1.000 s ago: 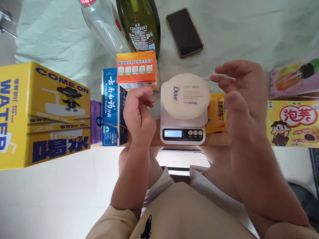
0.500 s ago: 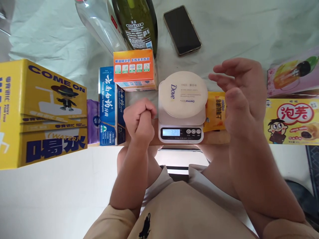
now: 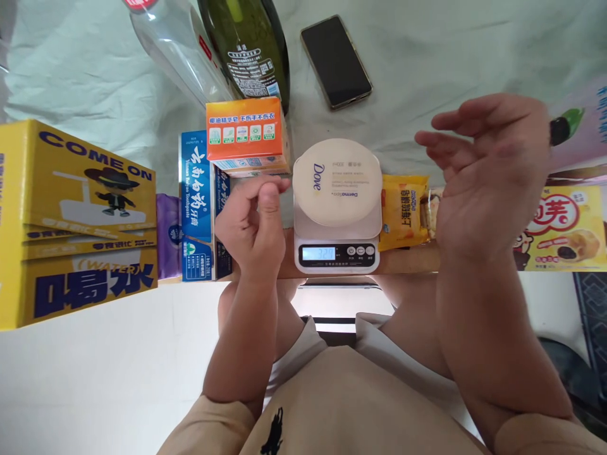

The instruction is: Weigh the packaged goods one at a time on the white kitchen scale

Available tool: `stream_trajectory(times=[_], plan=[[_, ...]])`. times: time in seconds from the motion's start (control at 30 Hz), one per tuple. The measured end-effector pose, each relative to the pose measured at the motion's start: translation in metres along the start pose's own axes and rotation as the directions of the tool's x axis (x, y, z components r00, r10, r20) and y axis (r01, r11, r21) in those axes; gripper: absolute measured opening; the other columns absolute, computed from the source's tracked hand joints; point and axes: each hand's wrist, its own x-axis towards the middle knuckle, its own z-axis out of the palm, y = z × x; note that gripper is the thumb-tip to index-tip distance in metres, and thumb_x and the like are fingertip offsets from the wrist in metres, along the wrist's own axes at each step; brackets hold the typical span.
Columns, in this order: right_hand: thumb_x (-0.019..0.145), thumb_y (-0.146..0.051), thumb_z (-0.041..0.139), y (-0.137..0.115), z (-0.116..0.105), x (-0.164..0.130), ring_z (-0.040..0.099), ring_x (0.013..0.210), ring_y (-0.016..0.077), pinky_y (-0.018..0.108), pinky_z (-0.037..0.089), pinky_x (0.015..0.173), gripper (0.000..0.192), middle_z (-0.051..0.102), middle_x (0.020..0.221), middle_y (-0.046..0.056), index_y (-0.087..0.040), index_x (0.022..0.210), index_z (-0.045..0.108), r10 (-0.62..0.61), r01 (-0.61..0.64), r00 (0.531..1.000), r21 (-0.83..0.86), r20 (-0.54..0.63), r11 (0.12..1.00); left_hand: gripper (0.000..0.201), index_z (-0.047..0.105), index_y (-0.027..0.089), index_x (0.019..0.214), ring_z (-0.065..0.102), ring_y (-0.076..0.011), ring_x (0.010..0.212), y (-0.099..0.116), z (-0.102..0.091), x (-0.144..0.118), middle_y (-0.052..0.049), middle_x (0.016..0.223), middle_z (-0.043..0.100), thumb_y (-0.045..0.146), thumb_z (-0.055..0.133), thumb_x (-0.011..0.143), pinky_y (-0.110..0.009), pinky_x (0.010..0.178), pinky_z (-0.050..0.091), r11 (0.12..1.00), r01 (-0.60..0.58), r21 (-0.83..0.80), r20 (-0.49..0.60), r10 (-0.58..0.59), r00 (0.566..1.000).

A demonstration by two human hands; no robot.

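A round cream Dove tub (image 3: 337, 183) rests on the white kitchen scale (image 3: 337, 260), whose lit display seems to read 329. Left of the scale, in front of the orange soap box (image 3: 244, 129), my left hand (image 3: 251, 221) is loosely curled, its thumb against the bent fingers and nothing visible in it. To the right, my right hand (image 3: 484, 164) is raised with fingers apart and holds nothing. Between that hand and the scale lies a yellow soap packet (image 3: 405, 212), touching or very near the scale's side.
At left are a blue toothpaste box (image 3: 194, 202), a purple pack (image 3: 168, 234) and large yellow boxes (image 3: 85, 215). A clear bottle (image 3: 171, 50), a green bottle (image 3: 251, 50) and a phone (image 3: 336, 61) lie farther back. A yellow snack box (image 3: 569, 234) sits at right.
My right hand has moved right and away from the scale, with fingers apart. My left hand has loosened from a tight fist and shifted slightly left. The tub stays on the scale.
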Motion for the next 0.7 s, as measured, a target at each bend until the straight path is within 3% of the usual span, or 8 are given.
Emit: stream_trajectory(times=[0.1, 0.2, 0.33, 0.53, 0.7], plan=[[0.1, -0.049, 0.057, -0.012, 0.01, -0.01, 0.075, 0.12, 0.0216, 0.045, 0.063, 0.11, 0.034, 0.071, 0.13, 0.007, -0.029, 0.127, 0.063, 0.008, -0.011, 0.99, 0.017, 0.143, 1.0, 0.036, 0.076, 0.037, 0.134, 0.073, -0.0275, 0.128, -0.004, -0.002, -0.003, -0.003, 0.134, 0.077, 0.056, 0.059, 0.109, -0.048, 0.107, 0.063, 0.999, -0.002, -0.036, 0.183, 0.009, 0.983], [0.1, -0.048, 0.061, -0.022, 0.018, -0.016, 0.076, 0.118, 0.0227, 0.048, 0.064, 0.106, 0.033, 0.074, 0.133, 0.006, -0.029, 0.127, 0.063, 0.043, -0.031, 0.955, -0.046, 0.293, 0.998, 0.079, 0.056, 0.04, 0.159, 0.059, -0.035, 0.15, -0.011, -0.001, -0.004, -0.005, 0.16, 0.061, 0.074, 0.076, 0.091, -0.053, 0.118, 0.059, 0.996, -0.017, -0.092, 0.336, 0.047, 0.941], [0.101, -0.051, 0.058, -0.026, 0.023, -0.017, 0.076, 0.115, 0.0236, 0.051, 0.064, 0.104, 0.035, 0.076, 0.133, 0.008, -0.027, 0.127, 0.061, 0.027, 0.013, 0.949, -0.125, 0.313, 0.992, 0.112, 0.05, 0.042, 0.162, 0.055, -0.0402, 0.153, -0.016, 0.001, 0.0, -0.007, 0.163, 0.057, 0.085, 0.089, 0.067, -0.061, 0.13, 0.048, 0.996, -0.055, -0.074, 0.421, 0.081, 0.903], [0.101, -0.047, 0.055, -0.032, 0.022, -0.012, 0.073, 0.121, 0.0219, 0.048, 0.063, 0.111, 0.032, 0.075, 0.135, 0.007, -0.028, 0.126, 0.061, 0.062, -0.012, 0.932, -0.139, 0.358, 0.99, 0.127, 0.049, 0.04, 0.162, 0.058, -0.0419, 0.15, -0.01, 0.002, 0.01, -0.009, 0.161, 0.057, 0.07, 0.105, 0.052, -0.061, 0.131, 0.047, 0.996, -0.08, -0.03, 0.483, 0.085, 0.872], [0.1, -0.044, 0.057, -0.037, 0.015, -0.01, 0.071, 0.124, 0.0217, 0.046, 0.062, 0.111, 0.032, 0.074, 0.136, 0.007, -0.027, 0.126, 0.063, 0.121, -0.08, 0.911, -0.12, 0.393, 0.99, 0.119, 0.056, 0.034, 0.153, 0.061, -0.0418, 0.147, 0.001, 0.009, 0.01, -0.01, 0.157, 0.06, 0.062, 0.109, 0.05, -0.06, 0.129, 0.052, 0.999, 0.047, 0.02, 0.431, -0.051, 0.901]])
